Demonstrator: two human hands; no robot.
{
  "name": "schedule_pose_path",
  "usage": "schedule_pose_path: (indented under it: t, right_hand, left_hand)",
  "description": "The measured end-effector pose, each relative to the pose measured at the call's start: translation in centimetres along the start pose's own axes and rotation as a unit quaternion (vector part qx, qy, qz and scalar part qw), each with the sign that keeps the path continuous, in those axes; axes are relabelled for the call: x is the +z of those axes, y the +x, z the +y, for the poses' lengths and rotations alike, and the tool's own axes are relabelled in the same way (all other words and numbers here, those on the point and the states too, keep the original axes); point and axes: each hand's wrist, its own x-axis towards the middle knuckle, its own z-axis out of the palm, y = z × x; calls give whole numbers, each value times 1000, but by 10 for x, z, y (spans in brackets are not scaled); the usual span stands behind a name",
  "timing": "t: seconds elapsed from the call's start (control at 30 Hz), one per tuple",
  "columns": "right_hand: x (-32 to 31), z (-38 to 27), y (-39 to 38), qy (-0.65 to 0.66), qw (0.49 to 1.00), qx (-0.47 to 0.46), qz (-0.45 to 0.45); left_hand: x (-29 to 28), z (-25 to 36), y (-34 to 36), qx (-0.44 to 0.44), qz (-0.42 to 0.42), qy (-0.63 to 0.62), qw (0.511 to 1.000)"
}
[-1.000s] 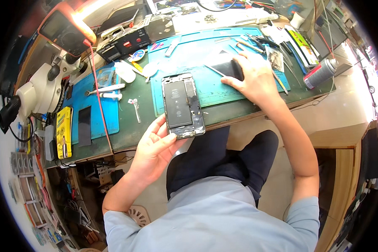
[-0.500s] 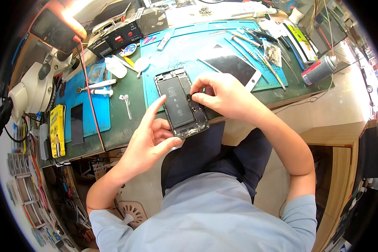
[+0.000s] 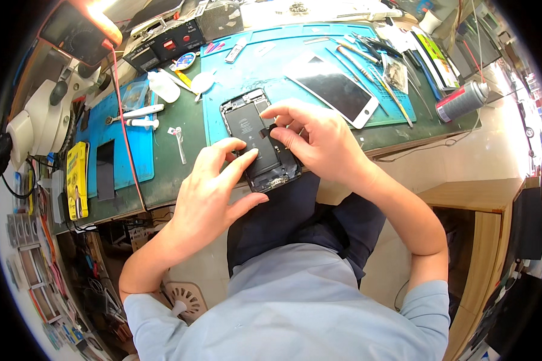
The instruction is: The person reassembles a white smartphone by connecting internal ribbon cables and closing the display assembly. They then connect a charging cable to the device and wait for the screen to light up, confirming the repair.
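An opened smartphone (image 3: 287, 175) lies at the front edge of the bench, slightly tilted, with its inside facing up. Its long black battery (image 3: 247, 124) fills the left of the casing. My left hand (image 3: 217, 180) grips the phone's left side, one fingertip on the battery and the thumb by the lower edge. Over the right half of the casing, my right hand (image 3: 316, 135) pinches a small black part (image 3: 267, 130) that looks like a flex cable. Its far end is hard to make out. My right fingers hide part of the casing.
A white-framed screen (image 3: 334, 90) rests on the blue mat (image 3: 229, 78), with brushes and tweezers at its right. An aerosol can (image 3: 462, 102) lies at the bench's right. Leftward are a white bottle (image 3: 164, 87), a syringe (image 3: 141, 123), a microscope (image 3: 33, 123) and a red cable (image 3: 124, 129).
My left fingers have moved in from the phone's edge onto the battery. My right hand has shifted slightly, and the small black part now shows between its fingertips.
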Motion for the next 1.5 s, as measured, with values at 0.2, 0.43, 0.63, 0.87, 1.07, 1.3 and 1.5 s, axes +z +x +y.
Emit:
schedule_pose_path:
  t: [0.2,0.43,0.63,0.87,1.07,1.3,1.5]
  right_hand:
    - [-2,-1,-8,-64,990,-127,21]
    - [-8,-3,-16,-5,998,-58,-9]
    - [-2,-18,-5,-26,987,-33,154]
    - [8,-32,-14,54,990,32,124]
    - [38,-52,-6,161,985,-36,58]
    - [8,-34,-10,127,989,3,77]
    - [-11,-27,-7,29,990,13,140]
  left_hand:
    - [5,-4,-2,12,16,0,1000]
    - [8,-4,1,19,22,-15,999]
    - [12,-11,-1,36,69,-8,997]
    - [5,-12,-12,-85,104,-352,926]
    - [-25,-25,-52,-214,109,-465,852]
    - [-85,-136,-159,-364,433,-214,797]
    - [-147,-237,-202,-410,486,-122,762]
